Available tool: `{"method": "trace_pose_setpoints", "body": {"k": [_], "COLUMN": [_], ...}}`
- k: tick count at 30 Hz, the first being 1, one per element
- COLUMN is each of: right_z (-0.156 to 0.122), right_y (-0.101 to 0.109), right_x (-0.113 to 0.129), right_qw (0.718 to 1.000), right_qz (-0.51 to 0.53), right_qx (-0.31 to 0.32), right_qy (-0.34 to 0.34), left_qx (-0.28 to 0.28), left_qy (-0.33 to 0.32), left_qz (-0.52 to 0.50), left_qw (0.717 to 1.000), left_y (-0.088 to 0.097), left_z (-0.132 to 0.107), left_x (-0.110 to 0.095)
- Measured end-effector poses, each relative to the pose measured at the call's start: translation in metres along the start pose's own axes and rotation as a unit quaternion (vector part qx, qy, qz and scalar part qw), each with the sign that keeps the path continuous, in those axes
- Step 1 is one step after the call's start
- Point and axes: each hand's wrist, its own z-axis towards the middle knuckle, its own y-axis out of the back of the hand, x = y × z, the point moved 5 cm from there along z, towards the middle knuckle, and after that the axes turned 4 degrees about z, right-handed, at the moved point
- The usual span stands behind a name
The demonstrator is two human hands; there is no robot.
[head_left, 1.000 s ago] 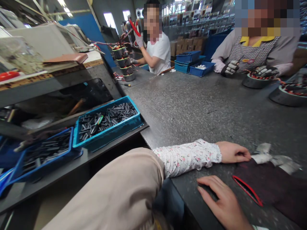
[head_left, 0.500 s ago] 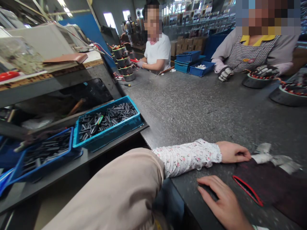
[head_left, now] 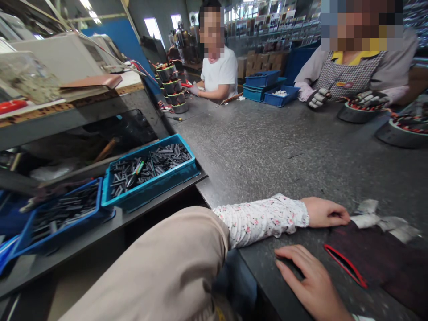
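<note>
My left hand [head_left: 323, 213], in a floral oversleeve, rests on the grey speckled worktop [head_left: 267, 147] with its fingers loosely curled, holding nothing. Its fingertips are near crumpled silvery-white scraps [head_left: 381, 220] and the edge of a dark maroon mat [head_left: 371, 254]. My right hand [head_left: 309, 278] lies flat and empty on the worktop below it. Its fingertips stop just short of a red-edged slit [head_left: 344, 266] in the mat. The wrist of my right hand runs off the bottom of the view.
To my left, on a lower shelf, are a teal crate [head_left: 133, 203] and a blue crate [head_left: 60, 243] of dark cylinders. Across the worktop sit a person in white [head_left: 217, 73] beside stacked wound coils [head_left: 170, 84], and a gloved person [head_left: 351, 76] at wound rings [head_left: 356, 113].
My hands have not moved. The far person's hand has lowered from holding a red tool up high to the coil stack. The gloved person's hand has shifted slightly.
</note>
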Motion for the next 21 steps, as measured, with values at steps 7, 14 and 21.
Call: {"method": "trace_pose_setpoints", "body": {"k": [7, 14, 21], "right_z": [-0.0005, -0.0006, -0.0008], "right_y": [0.0003, -0.0003, 0.0001], "right_x": [-0.0004, -0.0003, 0.0005], "right_qw": [1.000, 1.000, 1.000], "right_qz": [-0.008, -0.015, -0.009], "right_qx": [0.005, 0.005, 0.005], "right_qy": [0.004, 0.008, 0.005], "left_qx": [-0.006, -0.001, -0.008], "left_qy": [-0.003, -0.002, -0.003], "left_qz": [0.013, 0.007, 0.004], "left_qw": [1.000, 1.000, 1.000], "left_y": [0.0032, 0.0018, 0.0019], "left_z": [-0.0047, -0.0021, -0.0017], "left_x": [-0.0043, -0.0023, -0.0022]}}
